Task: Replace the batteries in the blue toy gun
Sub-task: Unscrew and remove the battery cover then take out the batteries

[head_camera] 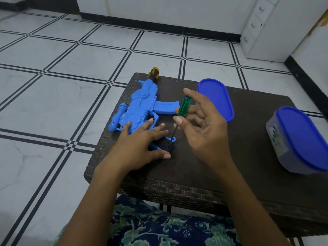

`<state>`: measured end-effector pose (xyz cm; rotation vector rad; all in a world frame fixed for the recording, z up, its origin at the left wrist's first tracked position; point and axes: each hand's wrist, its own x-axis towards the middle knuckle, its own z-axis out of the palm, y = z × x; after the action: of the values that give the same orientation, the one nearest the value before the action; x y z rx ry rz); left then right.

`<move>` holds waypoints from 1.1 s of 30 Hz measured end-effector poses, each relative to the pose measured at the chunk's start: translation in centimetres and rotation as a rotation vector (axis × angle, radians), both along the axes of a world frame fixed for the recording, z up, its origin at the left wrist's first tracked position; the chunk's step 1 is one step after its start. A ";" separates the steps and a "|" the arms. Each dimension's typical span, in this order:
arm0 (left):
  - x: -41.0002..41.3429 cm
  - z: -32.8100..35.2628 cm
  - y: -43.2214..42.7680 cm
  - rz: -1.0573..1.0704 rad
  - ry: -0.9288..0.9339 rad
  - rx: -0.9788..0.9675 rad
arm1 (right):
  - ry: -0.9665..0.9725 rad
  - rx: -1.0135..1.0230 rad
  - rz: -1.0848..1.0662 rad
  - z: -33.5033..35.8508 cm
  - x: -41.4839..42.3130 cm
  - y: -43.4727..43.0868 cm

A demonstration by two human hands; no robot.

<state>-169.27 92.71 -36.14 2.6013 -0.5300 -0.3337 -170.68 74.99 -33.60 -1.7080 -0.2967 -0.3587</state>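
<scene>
The blue toy gun [136, 105] lies flat on a dark woven table [230, 157], its yellow-and-black muzzle pointing away from me. My left hand [140, 146] presses down on the gun's grip with straight fingers. My right hand [200, 125] pinches a green-handled screwdriver [182, 108] between thumb and fingers, the other fingers spread. The screwdriver stands nearly upright, and its metal tip sits on the dark end of the grip [170, 142], just right of my left hand.
A blue oval lid [216, 98] lies on the table behind my right hand. A grey container with a blue lid [300, 141] stands at the table's right edge. Tiled floor surrounds the table; a white drawer unit [257, 27] stands by the far wall.
</scene>
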 end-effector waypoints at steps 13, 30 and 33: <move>0.1 0.1 -0.1 0.006 0.014 0.005 | -0.221 -0.087 -0.243 0.7 0.4 0.1; 0.5 0.2 0.0 0.046 0.031 -0.046 | -0.140 0.115 -0.089 1.3 0.1 0.4; 1.0 0.2 -0.2 0.094 0.052 -0.052 | -0.129 0.080 -0.080 1.4 0.0 0.5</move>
<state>-168.31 92.47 -35.90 2.5504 -0.3923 -0.3505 -170.70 75.51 -32.24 -1.6244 -0.3052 -0.5347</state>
